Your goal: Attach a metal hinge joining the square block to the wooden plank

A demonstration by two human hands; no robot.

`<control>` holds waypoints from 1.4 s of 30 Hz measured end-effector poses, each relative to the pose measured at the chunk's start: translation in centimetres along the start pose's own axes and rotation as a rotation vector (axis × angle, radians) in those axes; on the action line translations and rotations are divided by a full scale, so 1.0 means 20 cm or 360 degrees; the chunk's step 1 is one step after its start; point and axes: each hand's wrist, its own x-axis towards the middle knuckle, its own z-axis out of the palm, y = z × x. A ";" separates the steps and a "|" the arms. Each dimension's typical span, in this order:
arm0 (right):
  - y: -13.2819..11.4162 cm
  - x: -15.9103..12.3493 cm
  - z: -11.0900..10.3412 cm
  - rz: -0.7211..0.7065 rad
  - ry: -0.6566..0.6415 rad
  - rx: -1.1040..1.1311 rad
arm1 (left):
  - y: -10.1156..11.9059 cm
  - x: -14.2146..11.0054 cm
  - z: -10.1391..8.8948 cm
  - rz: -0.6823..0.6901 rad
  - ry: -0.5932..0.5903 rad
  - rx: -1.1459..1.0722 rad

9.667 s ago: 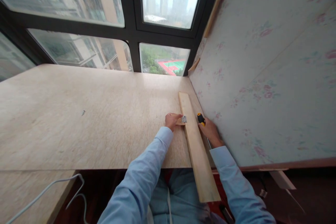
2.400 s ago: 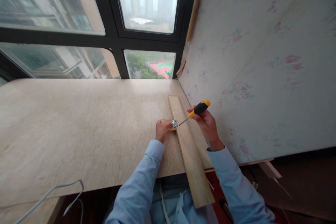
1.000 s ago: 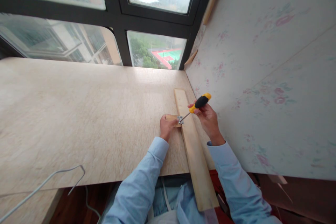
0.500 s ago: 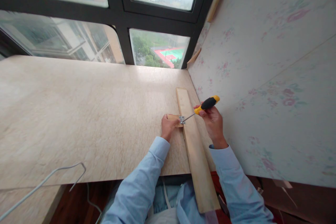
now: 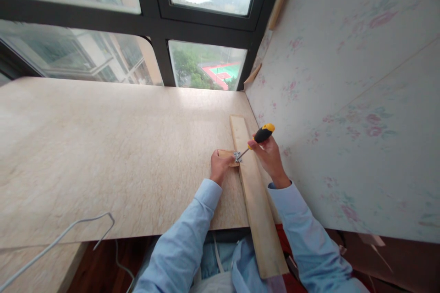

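A long wooden board [image 5: 256, 197] lies on the stone-patterned sill, its near end jutting past the edge over my lap. Against its left side sits a short wood piece [image 5: 226, 153], gripped by my left hand [image 5: 221, 165] with the thumb near the joint. A metal hinge [image 5: 237, 156] spans the two pieces. My right hand [image 5: 269, 155] is closed around a screwdriver [image 5: 264, 133] with a yellow and black handle. Its shaft slants down to the left, the tip at the hinge. Any screw under the tip is too small to make out.
The wide sill [image 5: 103, 146] stretches left below dark-framed windows [image 5: 151, 32]. A papered wall [image 5: 343, 123] rises close on the right. At the lower left a grey cable [image 5: 79, 221] loops over the sill's front edge.
My right hand and the screwdriver handle have shifted left and the screwdriver stands somewhat steeper. The tip stays at the hinge. My left hand holds its place.
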 end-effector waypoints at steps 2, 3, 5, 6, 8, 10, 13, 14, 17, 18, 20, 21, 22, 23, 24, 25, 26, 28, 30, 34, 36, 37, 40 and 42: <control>-0.03 -0.01 0.00 0.0040 -0.0109 0.0163 | 0.01 0.00 0.00 -0.0005 -0.0005 -0.0011; -0.05 -0.01 -0.01 0.0057 -0.0166 0.0230 | 0.01 -0.01 0.00 -0.0006 -0.0007 -0.0018; -0.08 -0.03 -0.02 0.0081 -0.0252 0.0301 | 0.02 -0.01 0.00 -0.0009 -0.0010 -0.0027; -0.08 -0.03 -0.03 0.0084 -0.0280 0.0312 | 0.02 -0.01 0.00 -0.0011 -0.0006 -0.0029; -0.09 -0.04 -0.03 0.0080 -0.0311 0.0291 | 0.03 -0.02 0.00 -0.0025 0.0004 -0.0028; -0.10 -0.04 -0.04 0.0049 -0.0295 0.0165 | 0.04 -0.02 0.01 -0.0042 0.0009 -0.0028; -0.09 -0.03 -0.02 -0.0071 -0.0137 -0.0216 | 0.04 -0.02 0.01 -0.0052 -0.0006 -0.0016; -0.09 -0.02 -0.01 -0.0111 -0.0070 -0.0337 | 0.04 -0.02 0.00 -0.0046 -0.0006 -0.0001; -0.09 -0.01 0.02 -0.0122 0.0005 -0.0465 | 0.05 -0.02 0.00 -0.0027 0.0009 0.0042; -0.08 0.00 0.03 -0.0098 -0.0032 -0.0408 | 0.05 -0.03 0.00 -0.0027 0.0010 0.0042; -0.08 0.00 0.03 -0.0047 -0.0164 -0.0187 | 0.06 -0.03 0.01 -0.0043 0.0011 0.0016; -0.08 0.00 0.03 -0.0023 -0.0237 -0.0059 | 0.06 -0.03 0.01 -0.0054 0.0012 0.0002; -0.08 0.00 0.03 -0.0002 -0.0299 0.0053 | 0.07 -0.03 0.01 -0.0061 0.0015 -0.0012; -0.08 0.00 0.02 0.0018 -0.0345 0.0134 | 0.07 -0.03 0.01 -0.0068 0.0016 -0.0022; -0.09 0.00 0.02 0.0035 -0.0376 0.0178 | 0.07 -0.03 0.01 -0.0073 0.0017 -0.0027; -0.10 0.00 0.01 0.0041 -0.0390 0.0185 | 0.07 -0.03 0.01 -0.0074 0.0016 -0.0030; -0.10 -0.01 0.01 0.0029 -0.0388 0.0154 | 0.07 -0.03 0.02 -0.0072 0.0015 -0.0033; -0.12 -0.02 0.01 -0.0048 -0.0341 -0.0013 | 0.06 -0.03 0.01 -0.0063 0.0014 -0.0034; -0.13 -0.02 0.01 -0.0145 -0.0241 -0.0257 | 0.06 -0.03 0.01 -0.0054 0.0017 -0.0035; -0.11 -0.02 0.03 -0.0109 -0.0001 -0.0490 | 0.04 -0.02 0.01 -0.0060 0.0008 -0.0021; -0.10 -0.01 0.03 0.0002 -0.0003 -0.0348 | 0.03 -0.02 0.01 -0.0067 -0.0007 -0.0030; -0.09 -0.01 0.03 0.0050 -0.0047 -0.0232 | 0.03 -0.01 0.01 -0.0068 -0.0012 -0.0042; -0.10 -0.01 0.02 0.0120 -0.0221 0.0070 | 0.01 -0.01 0.01 -0.0062 -0.0020 -0.0056; -0.11 -0.02 0.00 0.0123 -0.0292 0.0127 | 0.01 0.00 0.01 -0.0060 -0.0018 -0.0033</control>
